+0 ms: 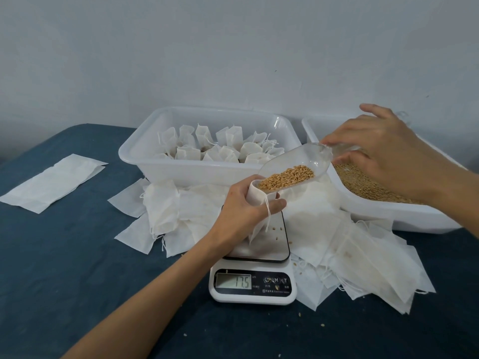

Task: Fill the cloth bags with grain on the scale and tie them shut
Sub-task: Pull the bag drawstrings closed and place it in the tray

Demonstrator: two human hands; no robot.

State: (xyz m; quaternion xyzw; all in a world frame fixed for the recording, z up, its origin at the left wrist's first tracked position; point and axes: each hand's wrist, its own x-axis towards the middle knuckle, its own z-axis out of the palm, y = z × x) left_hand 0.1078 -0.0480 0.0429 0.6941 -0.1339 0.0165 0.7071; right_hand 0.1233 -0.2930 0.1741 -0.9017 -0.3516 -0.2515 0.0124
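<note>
Left hand (239,206) grip closed round limp cloth bag (255,193) mouth over scale (259,244); right hand (388,151) pinches clear scoop (293,167) handle; hold bag at rim, thin, floppy, light

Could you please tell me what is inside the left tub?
The left tub holds many white cloth bags, standing upright, most with their necks drawn in by strings. Their contents are hidden by the cloth, and the bags cover the tub floor.
</note>
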